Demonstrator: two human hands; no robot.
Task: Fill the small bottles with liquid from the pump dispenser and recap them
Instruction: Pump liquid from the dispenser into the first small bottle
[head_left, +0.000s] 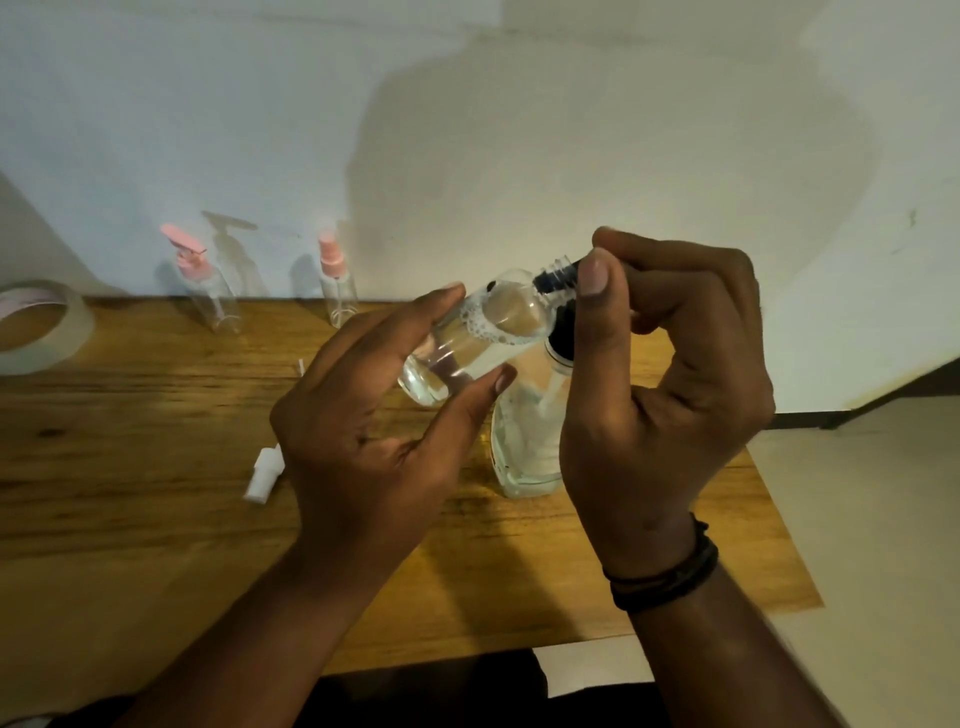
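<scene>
- The small clear bottle (467, 338) is held tilted above the wooden table (156, 441), with its threaded neck up and to the right, against the black pump nozzle (558, 275) of the dispenser.
- It is partly filled with clear liquid, and foam has collected near its shoulder.
- The left hand (374, 431) holds its body, fingertips along the top side and thumb underneath, the fingers curved around it.
- The right hand (660, 374) is curled over the black pump head, thumb pad at the bottle mouth; whether it is pressing down I cannot tell.
- The pump dispenser (524, 436), clear and holding liquid, stands on the table below both hands.
- Handling, as I judge it: a light, thin plastic bottle, stiff enough to hold but likely slick if soap runs down it. The mid-body is the sound place to hold it, keeping the neck free for the cap.
- Count: one bottle in hand; two more clear bottles at the wall, one with a pink pump top (189, 254) and one with a pink spray top (328, 257), both looking empty.
- One white cap (265, 475) lies loose on the table beside the left wrist.
- One roll of tape (39, 325) sits at the far left edge.
</scene>
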